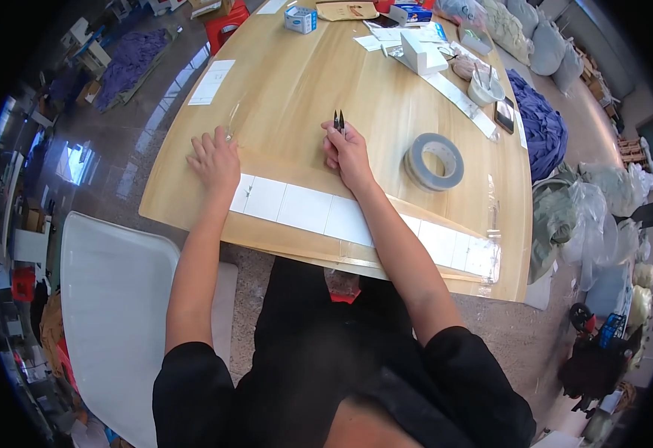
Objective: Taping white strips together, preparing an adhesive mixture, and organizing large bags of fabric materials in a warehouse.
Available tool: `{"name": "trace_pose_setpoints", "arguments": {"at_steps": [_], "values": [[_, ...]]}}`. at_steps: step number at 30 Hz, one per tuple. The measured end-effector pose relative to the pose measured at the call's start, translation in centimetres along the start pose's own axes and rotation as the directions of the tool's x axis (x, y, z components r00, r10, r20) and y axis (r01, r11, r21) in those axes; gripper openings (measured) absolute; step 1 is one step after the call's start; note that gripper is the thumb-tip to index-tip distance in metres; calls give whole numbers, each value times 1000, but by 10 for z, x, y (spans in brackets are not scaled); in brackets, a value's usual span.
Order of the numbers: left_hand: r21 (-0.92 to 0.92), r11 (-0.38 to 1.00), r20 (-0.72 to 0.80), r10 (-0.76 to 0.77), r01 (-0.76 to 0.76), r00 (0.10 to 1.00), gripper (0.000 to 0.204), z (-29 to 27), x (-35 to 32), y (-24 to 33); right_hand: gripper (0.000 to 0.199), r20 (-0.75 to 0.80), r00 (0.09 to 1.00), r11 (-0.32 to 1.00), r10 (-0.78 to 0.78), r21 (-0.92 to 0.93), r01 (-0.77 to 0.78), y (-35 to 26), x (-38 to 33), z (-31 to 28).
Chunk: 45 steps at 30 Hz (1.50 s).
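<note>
My left hand (216, 160) lies on the wooden table with its fingers stretched out, near the left edge. A short strip of clear tape (232, 119) sits by its fingertips. My right hand (352, 155) is closed around small thread snips (339, 119), their dark points facing away from me. Below both hands, a row of white cards (305, 208) runs along the table's near edge, its left end by my left wrist. My right forearm crosses over the row and hides part of it. A big roll of clear tape (414, 166) rests to the right of my right hand.
Farther right on the table are a long white card strip (461, 101), a white box (422, 54), a white cup (486, 89) with tools and a phone (505, 115). A small blue-and-white box (300, 20) stands at the back. A white chair (117, 299) is at my left.
</note>
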<state>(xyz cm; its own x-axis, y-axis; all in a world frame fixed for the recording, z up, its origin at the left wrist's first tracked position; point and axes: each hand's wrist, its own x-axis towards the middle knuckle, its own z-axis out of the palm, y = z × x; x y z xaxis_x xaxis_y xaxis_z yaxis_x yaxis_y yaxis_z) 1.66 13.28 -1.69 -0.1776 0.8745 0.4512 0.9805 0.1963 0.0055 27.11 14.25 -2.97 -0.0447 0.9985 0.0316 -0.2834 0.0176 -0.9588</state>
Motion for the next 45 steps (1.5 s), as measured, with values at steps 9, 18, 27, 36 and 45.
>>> {"name": "trace_pose_setpoints", "arguments": {"at_steps": [9, 18, 27, 36, 45], "values": [[-164, 986, -26, -34, 30, 999, 50, 10, -3, -16, 24, 259, 922, 747, 289, 541, -387, -55, -25, 7], [-93, 995, 33, 44, -41, 998, 52, -13, -13, 4, 25, 374, 879, 682, 296, 562, -468, -68, -50, 10], [-743, 649, -345, -166, -161, 924, 33, -75, -33, -1, 27, 325, 892, 853, 313, 317, -415, -106, -109, 41], [-904, -157, 308, 403, 397, 862, 38, -215, -142, 83, 30, 250, 920, 887, 301, 281, -367, -108, -157, 56], [-808, -170, 409, 526, 564, 745, 27, -216, -143, 92, 29, 291, 908, 888, 301, 260, -378, -117, -177, 46]]}}
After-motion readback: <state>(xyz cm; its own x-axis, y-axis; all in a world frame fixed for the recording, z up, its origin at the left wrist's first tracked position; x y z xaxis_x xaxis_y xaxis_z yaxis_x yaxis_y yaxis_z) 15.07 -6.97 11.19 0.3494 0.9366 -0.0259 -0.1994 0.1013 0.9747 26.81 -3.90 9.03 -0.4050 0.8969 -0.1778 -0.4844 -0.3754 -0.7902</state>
